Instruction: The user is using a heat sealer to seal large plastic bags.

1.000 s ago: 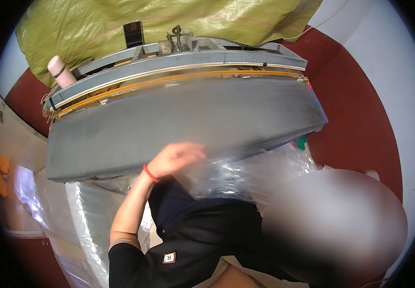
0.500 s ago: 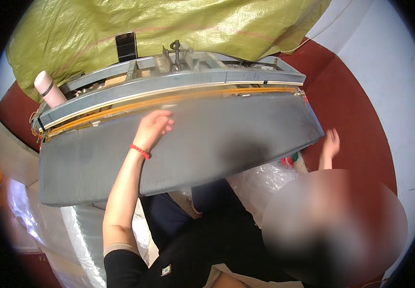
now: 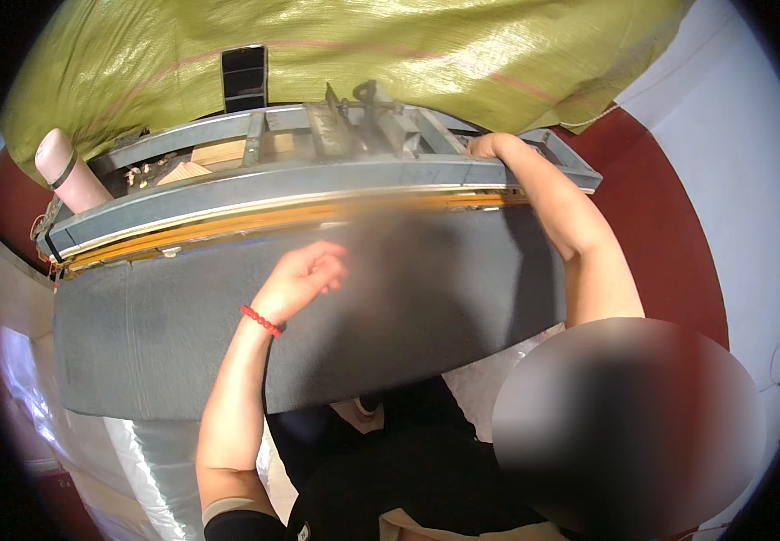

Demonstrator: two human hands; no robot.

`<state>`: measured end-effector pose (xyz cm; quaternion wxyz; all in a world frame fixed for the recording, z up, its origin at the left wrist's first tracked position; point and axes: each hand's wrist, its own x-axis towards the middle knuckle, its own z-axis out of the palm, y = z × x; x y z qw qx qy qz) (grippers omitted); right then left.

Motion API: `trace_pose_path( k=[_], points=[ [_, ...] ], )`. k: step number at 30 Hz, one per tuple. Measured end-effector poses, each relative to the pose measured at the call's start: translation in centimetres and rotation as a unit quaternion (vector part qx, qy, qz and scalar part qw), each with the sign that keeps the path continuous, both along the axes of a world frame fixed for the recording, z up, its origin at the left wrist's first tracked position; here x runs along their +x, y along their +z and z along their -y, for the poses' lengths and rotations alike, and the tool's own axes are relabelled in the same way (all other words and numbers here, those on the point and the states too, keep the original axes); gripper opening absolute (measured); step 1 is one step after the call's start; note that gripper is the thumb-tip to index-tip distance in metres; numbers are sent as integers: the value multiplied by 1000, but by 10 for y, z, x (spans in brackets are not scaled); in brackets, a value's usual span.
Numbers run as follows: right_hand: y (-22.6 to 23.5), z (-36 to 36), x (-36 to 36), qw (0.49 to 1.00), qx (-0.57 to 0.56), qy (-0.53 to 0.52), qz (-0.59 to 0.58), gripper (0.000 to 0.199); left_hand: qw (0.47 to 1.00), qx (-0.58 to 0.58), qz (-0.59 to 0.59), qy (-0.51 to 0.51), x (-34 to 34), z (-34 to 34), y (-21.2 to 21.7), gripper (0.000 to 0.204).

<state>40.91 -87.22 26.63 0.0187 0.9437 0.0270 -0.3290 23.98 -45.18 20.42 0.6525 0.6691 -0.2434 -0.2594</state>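
My left hand (image 3: 302, 278), with a red bead bracelet (image 3: 261, 320) at the wrist, hovers over the dark grey padded surface (image 3: 164, 334). Its fingers curl inward, and whatever they might hold cannot be made out. My right arm stretches across the far right end of the surface. Behind the front beam of the grey metal frame (image 3: 282, 178), my right hand (image 3: 493, 146) reaches down into the frame's right part. The beam and the hand itself hide its fingers. Orange strips (image 3: 228, 230) run along the frame's front edge.
A pink cylinder (image 3: 72, 171) with a dark band leans at the frame's left end. Wooden pieces (image 3: 218, 151) lie inside the frame, near a dark metal clamp (image 3: 367, 113). A phone-like dark slab (image 3: 244, 79) rests against the yellow-green woven sheet (image 3: 363, 45).
My right hand has swung from beyond the surface's right end up and left into the frame. My left hand has dropped slightly nearer and right. The whole view has shifted a little.
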Motion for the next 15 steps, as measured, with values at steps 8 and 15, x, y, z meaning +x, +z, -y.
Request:
trace_pose_path(
  k=[8,15],
  points=[
    [-12,-22,20,997,14,61,37,37,999,-19,36,9,-5,-6,2,26],
    [28,-30,-20,980,26,87,176,31,998,-14,53,-10,0,-2,4,25]
  ],
)
